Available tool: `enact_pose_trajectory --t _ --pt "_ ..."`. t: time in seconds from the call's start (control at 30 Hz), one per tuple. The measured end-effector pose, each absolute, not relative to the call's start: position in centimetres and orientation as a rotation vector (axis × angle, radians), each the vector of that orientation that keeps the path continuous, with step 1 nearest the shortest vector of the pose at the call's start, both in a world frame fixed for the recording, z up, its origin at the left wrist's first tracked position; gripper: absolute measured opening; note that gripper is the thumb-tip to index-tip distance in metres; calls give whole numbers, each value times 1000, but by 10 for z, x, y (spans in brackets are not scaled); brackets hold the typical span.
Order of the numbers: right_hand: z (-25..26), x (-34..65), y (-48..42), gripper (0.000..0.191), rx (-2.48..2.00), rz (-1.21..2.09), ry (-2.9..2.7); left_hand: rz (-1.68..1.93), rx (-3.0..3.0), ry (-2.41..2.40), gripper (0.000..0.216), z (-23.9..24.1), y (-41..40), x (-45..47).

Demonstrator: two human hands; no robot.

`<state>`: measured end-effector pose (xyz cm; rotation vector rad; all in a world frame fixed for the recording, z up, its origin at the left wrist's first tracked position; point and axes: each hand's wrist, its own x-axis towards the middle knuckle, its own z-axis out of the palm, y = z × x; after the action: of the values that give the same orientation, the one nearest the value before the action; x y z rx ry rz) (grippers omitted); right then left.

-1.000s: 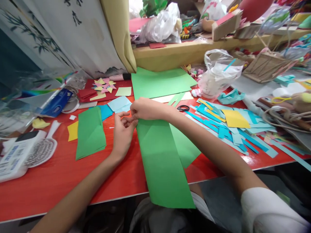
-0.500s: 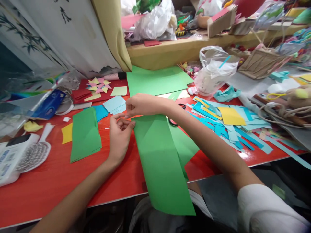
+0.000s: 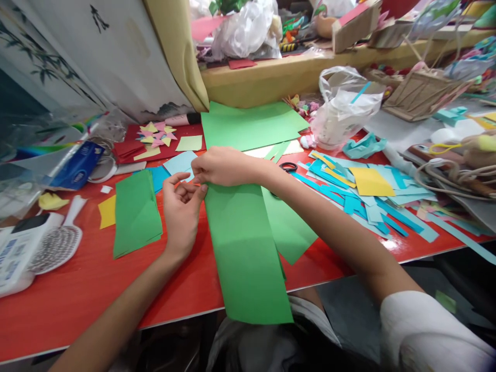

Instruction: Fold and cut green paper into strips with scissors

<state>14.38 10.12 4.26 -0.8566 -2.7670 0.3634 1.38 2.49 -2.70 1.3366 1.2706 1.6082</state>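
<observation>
A long green paper strip [image 3: 244, 248] lies across the red table [image 3: 77, 289] and hangs over its near edge. My right hand [image 3: 222, 166] is closed, pinching the strip's far left corner. My left hand [image 3: 181, 209] sits palm-up beside that corner, fingers curled, its fingertips touching the strip's left edge. Under the strip lies another green piece [image 3: 289, 227]. A folded green stack [image 3: 136, 213] rests just left of my left hand.
A large green sheet [image 3: 250, 124] lies behind my hands, black-handled scissors [image 3: 289, 166] to the right. Blue and yellow paper scraps [image 3: 360, 188] cover the right side. A plastic bag [image 3: 346, 111], a brush [image 3: 56, 245] and a white device [image 3: 15, 253] stand around.
The green strip has slid left and farther onto the table, so less hangs over the edge. Both hands have shifted left with its corner.
</observation>
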Motion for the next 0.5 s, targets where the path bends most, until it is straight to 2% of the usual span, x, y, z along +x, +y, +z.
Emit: enact_pose_trajectory --t 0.5 --pt "45 147 106 25 -924 -82 -2576 1601 1447 1308 38 -28 22 18"
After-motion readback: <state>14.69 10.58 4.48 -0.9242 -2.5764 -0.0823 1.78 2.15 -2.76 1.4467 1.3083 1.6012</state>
